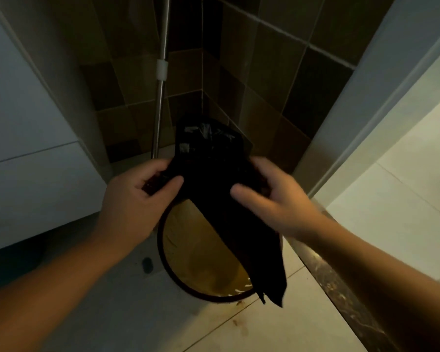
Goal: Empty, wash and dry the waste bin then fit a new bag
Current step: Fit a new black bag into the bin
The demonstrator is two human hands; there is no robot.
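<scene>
Black plastic bag (221, 199) held over round dark-rimmed waste bin (188, 255) w/ yellowish inside.
L hand (140, 196) grip pinched on bag's left edge; R hand (272, 196) fingers on right edge, blurred, grip unclear. Bin on pale tiled floor (302, 313), metal pole (161, 85) behind.

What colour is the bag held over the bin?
Black; the bag shows best in the head view, held by both hands above the bin.
</scene>
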